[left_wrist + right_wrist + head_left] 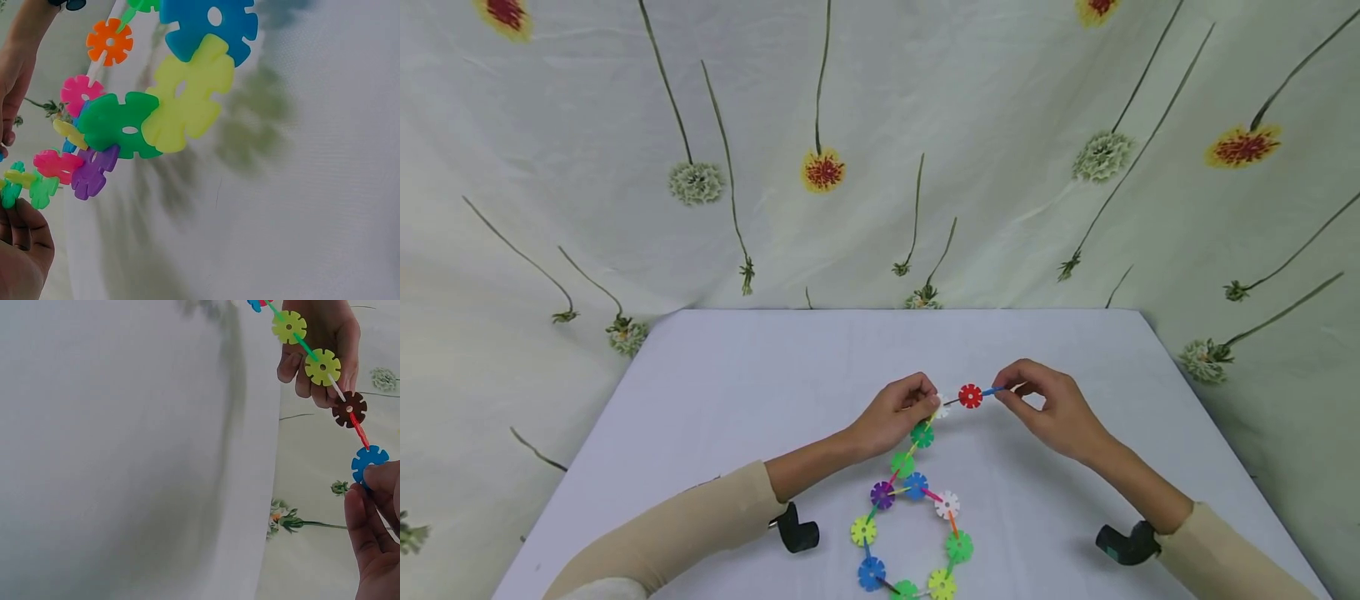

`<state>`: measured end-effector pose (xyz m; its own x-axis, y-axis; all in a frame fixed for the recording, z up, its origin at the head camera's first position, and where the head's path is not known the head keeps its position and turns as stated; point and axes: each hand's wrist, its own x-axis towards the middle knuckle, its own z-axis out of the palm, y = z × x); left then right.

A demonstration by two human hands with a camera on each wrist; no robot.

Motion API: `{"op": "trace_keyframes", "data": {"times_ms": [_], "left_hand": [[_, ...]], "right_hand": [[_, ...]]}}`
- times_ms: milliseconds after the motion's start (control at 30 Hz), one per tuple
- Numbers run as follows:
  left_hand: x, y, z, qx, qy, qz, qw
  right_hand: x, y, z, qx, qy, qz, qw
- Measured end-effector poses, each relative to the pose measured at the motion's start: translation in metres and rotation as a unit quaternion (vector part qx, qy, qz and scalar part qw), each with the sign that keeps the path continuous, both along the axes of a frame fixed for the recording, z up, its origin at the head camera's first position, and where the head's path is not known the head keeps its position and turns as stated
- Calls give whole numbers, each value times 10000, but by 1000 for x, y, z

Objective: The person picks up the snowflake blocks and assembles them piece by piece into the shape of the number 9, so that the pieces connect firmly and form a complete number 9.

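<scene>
A chain of interlocking snowflake discs hangs between the hands and runs down into a ring in the head view. My left hand (895, 412) pinches the chain by a white disc (942, 407). Beside it is a red disc (970, 396), joined on its right to a blue disc (992, 391) seen edge-on. Thumb and fingers of my right hand (1056, 410) pinch that blue disc (369, 464), which shows face-on in the right wrist view next to a dark brown disc (349, 409). Green discs (922, 434) lead down from the left hand towards a purple disc (882, 496).
The table (737, 367) has a white cover, and a flower-printed cloth (880, 100) hangs behind it. A black wrist device (797, 529) sits under the left forearm, another (1126, 543) under the right. The ring's lower end reaches the bottom of the head view.
</scene>
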<state>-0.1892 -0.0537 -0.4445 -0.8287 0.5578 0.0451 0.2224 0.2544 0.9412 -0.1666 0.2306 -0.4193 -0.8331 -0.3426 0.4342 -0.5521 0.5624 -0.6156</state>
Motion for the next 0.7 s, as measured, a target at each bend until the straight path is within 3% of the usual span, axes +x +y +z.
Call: {"op": "trace_keyframes", "data": {"times_ms": [367, 700], "left_hand": [[2, 2, 3, -20, 168, -69, 9998], [-1, 2, -4, -41, 118, -20, 9999]], "right_hand": [[0, -4, -1, 78, 405, 102, 9991], [-2, -8, -4, 68, 487, 100, 9987]]}}
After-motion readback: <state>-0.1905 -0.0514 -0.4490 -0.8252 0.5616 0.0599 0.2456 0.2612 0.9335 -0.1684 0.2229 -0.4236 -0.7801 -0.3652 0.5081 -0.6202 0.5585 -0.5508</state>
